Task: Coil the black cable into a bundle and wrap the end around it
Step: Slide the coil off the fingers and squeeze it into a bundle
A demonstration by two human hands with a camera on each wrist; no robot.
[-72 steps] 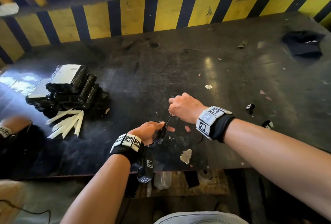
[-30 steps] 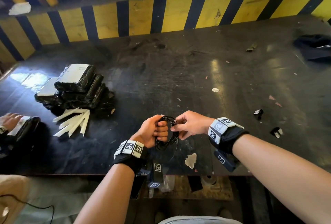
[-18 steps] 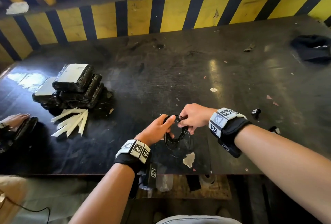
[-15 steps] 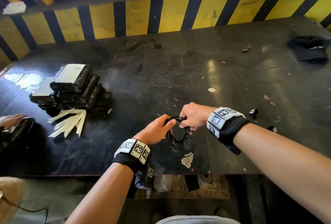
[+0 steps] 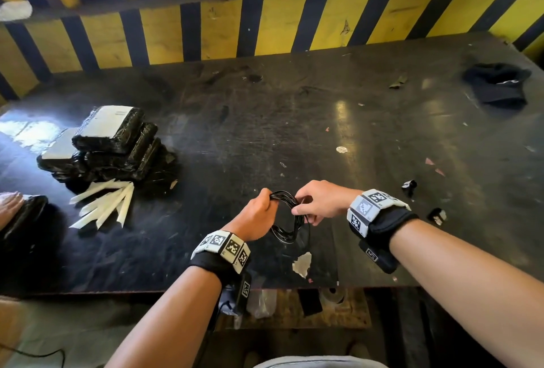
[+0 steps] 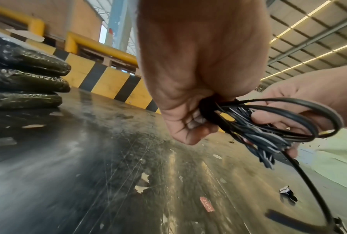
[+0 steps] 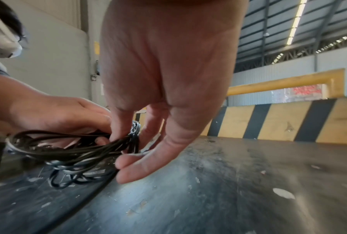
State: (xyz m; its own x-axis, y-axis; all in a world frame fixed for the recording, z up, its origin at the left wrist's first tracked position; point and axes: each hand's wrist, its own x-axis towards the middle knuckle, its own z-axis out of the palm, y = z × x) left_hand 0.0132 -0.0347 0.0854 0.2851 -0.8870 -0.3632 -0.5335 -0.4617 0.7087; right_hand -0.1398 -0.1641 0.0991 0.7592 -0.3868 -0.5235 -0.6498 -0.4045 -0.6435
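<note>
A thin black cable [image 5: 285,222] is wound into a small coil of several loops, held just above the dark table [image 5: 265,120] near its front edge. My left hand [image 5: 260,210] grips the coil's upper left side in a closed fist. My right hand [image 5: 315,201] pinches the loops at the upper right between thumb and fingers. In the left wrist view the cable [image 6: 264,131] fans out of the left hand [image 6: 196,88], and one loose strand hangs down to the table. In the right wrist view the right hand's fingers [image 7: 126,131] hold the cable [image 7: 78,150] bunched.
A stack of black-wrapped packs [image 5: 109,146] and several white strips [image 5: 103,205] lie at the left. A black cloth [image 5: 497,84] sits at the far right. Another person's hand [image 5: 11,205] shows at the left edge. A yellow-black striped barrier [image 5: 265,29] backs the table.
Both hands have risen a little with the coil. My left hand has closed from a loose finger hold into a fist on the loops, and the right keeps pinching the other side.
</note>
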